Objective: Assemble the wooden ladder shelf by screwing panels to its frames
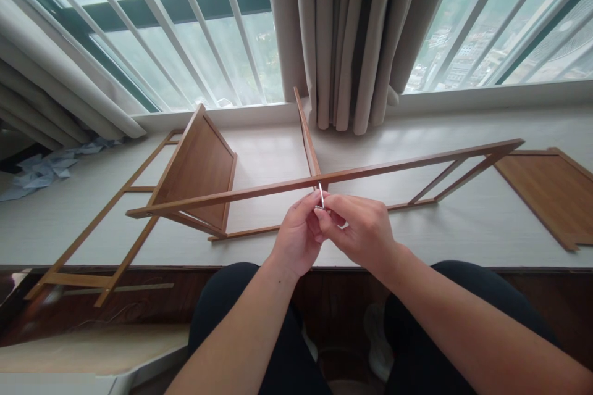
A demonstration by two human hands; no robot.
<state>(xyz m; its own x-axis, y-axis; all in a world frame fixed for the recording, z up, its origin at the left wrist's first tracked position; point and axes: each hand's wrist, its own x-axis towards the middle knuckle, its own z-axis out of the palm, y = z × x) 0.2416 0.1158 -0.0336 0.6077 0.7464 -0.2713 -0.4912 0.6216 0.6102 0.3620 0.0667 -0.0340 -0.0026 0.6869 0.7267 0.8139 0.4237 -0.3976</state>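
A small silver hex key (321,195) stands against the long wooden rail, its upper end at the joint with the middle panel. My right hand (359,228) pinches the key between thumb and fingers. From the other side my left hand (299,234) closes its fingertips around the key too, just below the rail. The brown wooden frame (259,190) lies on its side, with one shelf panel (199,166) joined at its left and another panel (306,129) at its middle, seen nearly edge-on. My fingers hide part of the key.
A separate ladder-like wooden side frame (134,241) leans over the white ledge's (463,241) front edge at left. At right lies a loose wooden panel (546,188). Grey curtains (343,43) hang behind, by barred windows. Crumpled paper (44,170) sits at far left.
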